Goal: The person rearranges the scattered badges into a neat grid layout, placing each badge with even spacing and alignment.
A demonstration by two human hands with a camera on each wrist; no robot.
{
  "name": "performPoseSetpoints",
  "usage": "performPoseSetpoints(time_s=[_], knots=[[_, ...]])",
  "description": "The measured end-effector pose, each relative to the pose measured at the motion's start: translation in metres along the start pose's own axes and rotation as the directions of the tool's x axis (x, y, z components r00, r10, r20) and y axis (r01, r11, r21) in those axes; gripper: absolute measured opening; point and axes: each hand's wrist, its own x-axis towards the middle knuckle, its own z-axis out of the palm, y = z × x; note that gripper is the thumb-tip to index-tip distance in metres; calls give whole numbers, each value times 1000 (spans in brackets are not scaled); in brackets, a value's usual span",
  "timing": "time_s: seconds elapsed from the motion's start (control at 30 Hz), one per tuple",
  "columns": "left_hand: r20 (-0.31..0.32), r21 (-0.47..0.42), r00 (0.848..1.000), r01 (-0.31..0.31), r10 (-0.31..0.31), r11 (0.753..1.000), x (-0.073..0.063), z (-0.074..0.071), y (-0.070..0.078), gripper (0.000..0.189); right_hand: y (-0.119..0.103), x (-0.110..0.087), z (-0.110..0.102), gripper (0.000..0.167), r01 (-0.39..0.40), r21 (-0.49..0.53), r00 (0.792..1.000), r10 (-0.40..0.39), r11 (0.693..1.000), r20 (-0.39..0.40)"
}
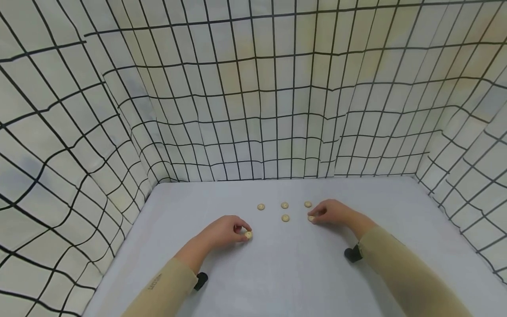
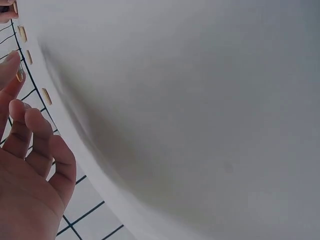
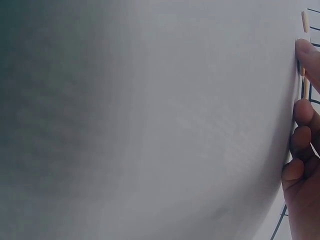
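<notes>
My left hand (image 1: 227, 231) pinches a small round tan disc (image 1: 248, 235) between thumb and finger, low over the white table and left of the other discs. The same disc (image 2: 20, 75) shows edge-on in the left wrist view, with the other fingers loosely bent. Farther right, my right hand (image 1: 332, 213) pinches another disc (image 1: 311, 218) at the table surface; its fingers partly cover it. Just left of that hand lies a disc (image 1: 285, 218) flat on the table. Behind are three more, a left disc (image 1: 261, 206), a middle disc (image 1: 284, 205) and a right disc (image 1: 307, 204).
A white cloth-like surface covers the table (image 1: 269, 277). White walls with a black grid net (image 1: 253, 101) enclose its back and both sides. A dark wrist device (image 1: 201, 280) sits under the left sleeve, another wrist device (image 1: 353, 254) under the right.
</notes>
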Motion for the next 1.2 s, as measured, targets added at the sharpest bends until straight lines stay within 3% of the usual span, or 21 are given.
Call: performPoseSetpoints(time_s=[0.23,0.63,1.2], knots=[[-8,-5,1000,8,-8,1000,27,-1,11,16,3,-1,0,25,-3,11,1000,3,1000,-4],[-21,15,999,25,-25,1000,60,0,9,19,3,-4,2,26,1,30,1000,-1,1000,-11],[4,23,999,53,-53,998,75,2,14,22,1,-3,1,23,-15,38,1000,16,999,-15]])
